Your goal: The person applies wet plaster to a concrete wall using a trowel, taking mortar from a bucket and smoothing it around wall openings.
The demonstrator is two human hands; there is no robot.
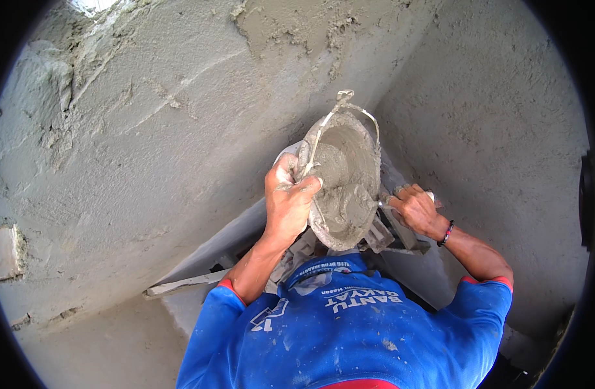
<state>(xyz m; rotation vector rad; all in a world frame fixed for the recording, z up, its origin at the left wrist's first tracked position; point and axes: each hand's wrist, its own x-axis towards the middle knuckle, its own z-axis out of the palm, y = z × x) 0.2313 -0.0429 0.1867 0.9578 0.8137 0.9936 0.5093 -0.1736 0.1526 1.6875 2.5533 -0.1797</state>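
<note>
My left hand (291, 201) is closed on the near left rim of a mortar-caked bucket (352, 136), which is tilted toward me. Wet grey mortar (346, 207) sits inside it, and its handle stands up over the far end. To the right of the bucket, my right hand (411, 209) is closed around the handle of a tool (432, 198), apparently a trowel. The tool's working end is mostly hidden by my fingers and the bucket.
A rough plastered wall (148, 142) fills the left and top, meeting a second grey wall (485, 129) in a corner at the right. A square patch (2, 253) breaks the left wall. Wooden strips (194, 280) and other pieces lie below the bucket, partly behind my blue-shirted body.
</note>
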